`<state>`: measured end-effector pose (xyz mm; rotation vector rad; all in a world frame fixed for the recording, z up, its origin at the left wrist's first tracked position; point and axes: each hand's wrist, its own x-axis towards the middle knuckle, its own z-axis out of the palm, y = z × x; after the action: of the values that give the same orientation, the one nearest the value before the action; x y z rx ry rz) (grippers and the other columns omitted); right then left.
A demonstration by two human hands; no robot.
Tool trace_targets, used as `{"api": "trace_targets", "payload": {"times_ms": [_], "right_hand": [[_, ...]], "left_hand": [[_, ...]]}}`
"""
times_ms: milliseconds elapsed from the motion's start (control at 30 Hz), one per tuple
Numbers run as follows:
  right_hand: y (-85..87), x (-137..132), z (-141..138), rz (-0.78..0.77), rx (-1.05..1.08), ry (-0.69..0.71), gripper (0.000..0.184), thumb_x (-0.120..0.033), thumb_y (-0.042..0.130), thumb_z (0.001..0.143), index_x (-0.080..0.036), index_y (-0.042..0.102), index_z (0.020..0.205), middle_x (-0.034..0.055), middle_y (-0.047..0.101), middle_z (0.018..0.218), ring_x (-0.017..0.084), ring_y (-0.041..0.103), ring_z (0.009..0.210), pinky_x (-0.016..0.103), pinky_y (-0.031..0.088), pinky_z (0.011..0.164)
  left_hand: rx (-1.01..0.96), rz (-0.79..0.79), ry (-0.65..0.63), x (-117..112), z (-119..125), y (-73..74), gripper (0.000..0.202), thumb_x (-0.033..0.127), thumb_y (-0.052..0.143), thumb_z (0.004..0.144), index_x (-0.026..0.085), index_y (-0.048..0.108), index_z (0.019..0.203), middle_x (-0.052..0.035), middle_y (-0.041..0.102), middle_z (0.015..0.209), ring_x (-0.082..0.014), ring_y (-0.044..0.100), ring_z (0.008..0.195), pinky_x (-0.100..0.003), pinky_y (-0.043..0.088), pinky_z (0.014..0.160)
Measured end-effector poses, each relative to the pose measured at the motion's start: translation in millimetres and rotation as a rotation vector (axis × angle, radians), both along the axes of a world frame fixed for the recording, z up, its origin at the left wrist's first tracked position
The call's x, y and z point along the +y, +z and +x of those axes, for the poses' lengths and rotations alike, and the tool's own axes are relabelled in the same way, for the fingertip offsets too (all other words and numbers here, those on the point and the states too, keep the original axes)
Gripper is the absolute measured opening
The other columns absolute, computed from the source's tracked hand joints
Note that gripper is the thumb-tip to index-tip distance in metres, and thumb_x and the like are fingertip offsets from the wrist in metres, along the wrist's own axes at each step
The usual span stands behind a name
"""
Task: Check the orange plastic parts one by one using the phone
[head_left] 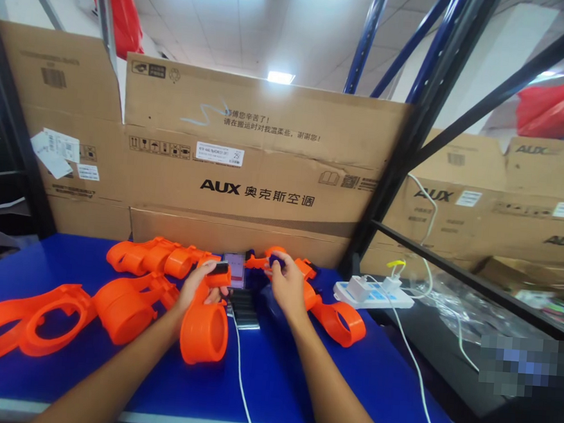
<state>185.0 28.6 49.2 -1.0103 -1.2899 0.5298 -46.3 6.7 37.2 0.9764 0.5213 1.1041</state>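
My left hand [196, 284] is closed around an orange plastic part [204, 335] with a wide ring at its lower end. A small black piece [221, 268] shows at the top of that part. My right hand [286, 283] is raised over the table to the right, its fingers pinched on a small dark piece [275, 260] whose kind I cannot make out. Between the hands lie several black strips [245, 309], with a phone-like screen [234, 267] behind them. A dark blue bundle [273, 301] is partly hidden under my right hand.
More orange ring parts [123, 307] lie at left on the blue table [269, 391], and another orange part [344, 322] at right. A white power strip [375, 294] with cables stands near the right edge. Cardboard [261, 165] walls the back; a black rack post [407, 136] rises right.
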Motion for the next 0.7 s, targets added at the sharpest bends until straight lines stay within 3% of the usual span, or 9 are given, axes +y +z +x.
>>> {"api": "trace_targets", "payload": {"times_ms": [167, 300, 467, 567, 700], "right_hand": [[0.8, 5.4, 10.1, 0.14, -0.598, -0.166, 0.029, -0.018, 0.053, 0.091, -0.02, 0.072, 0.112, 0.0114, 0.076, 0.108, 0.027, 0.068, 0.101, 0.044, 0.053, 0.095], [2.5, 12.2, 10.5, 0.058, -0.917, -0.254, 0.028, -0.012, 0.053, 0.091, -0.017, 0.069, 0.113, 0.0122, 0.074, 0.114, 0.026, 0.065, 0.11, 0.038, 0.048, 0.099], [1.7, 15.8, 7.5, -0.06, -1.053, -0.316, 0.029, -0.008, 0.052, 0.092, -0.015, 0.067, 0.116, 0.0132, 0.073, 0.109, 0.024, 0.066, 0.101, 0.031, 0.047, 0.088], [2.8, 13.1, 2.3, -0.131, -1.119, -0.381, 0.025, -0.015, 0.056, 0.093, -0.014, 0.068, 0.115, 0.0151, 0.073, 0.103, 0.028, 0.066, 0.097, 0.034, 0.044, 0.083], [6.1, 8.1, -5.0, -0.192, -1.195, -0.454, 0.026, -0.025, 0.06, 0.095, -0.013, 0.068, 0.117, 0.0177, 0.074, 0.103, 0.033, 0.063, 0.105, 0.04, 0.04, 0.088]], "left_hand": [[0.099, 0.114, -0.043, 4.4, -1.0, -1.7, 0.056, 0.063, 0.061, 0.086, 0.013, 0.067, 0.064, -0.0052, 0.052, 0.04, -0.0114, 0.043, 0.031, -0.024, 0.033, 0.037], [0.128, 0.168, -0.022, 6.7, -0.4, -5.1, 0.059, 0.064, 0.056, 0.089, 0.012, 0.068, 0.062, -0.0067, 0.055, 0.041, -0.0108, 0.043, 0.032, -0.023, 0.034, 0.038], [0.113, 0.153, -0.011, 9.7, 0.3, -10.0, 0.053, 0.061, 0.058, 0.089, 0.014, 0.068, 0.066, -0.0087, 0.063, 0.049, -0.0104, 0.044, 0.032, -0.023, 0.033, 0.036], [0.116, 0.125, -0.014, 9.2, 0.9, -9.9, 0.054, 0.061, 0.058, 0.088, 0.014, 0.067, 0.065, -0.0082, 0.061, 0.047, -0.0111, 0.044, 0.032, -0.024, 0.034, 0.036], [0.116, 0.096, -0.027, 5.6, 1.8, -5.4, 0.049, 0.059, 0.06, 0.088, 0.015, 0.064, 0.066, -0.0054, 0.057, 0.042, -0.0128, 0.045, 0.032, -0.025, 0.035, 0.038]]}}
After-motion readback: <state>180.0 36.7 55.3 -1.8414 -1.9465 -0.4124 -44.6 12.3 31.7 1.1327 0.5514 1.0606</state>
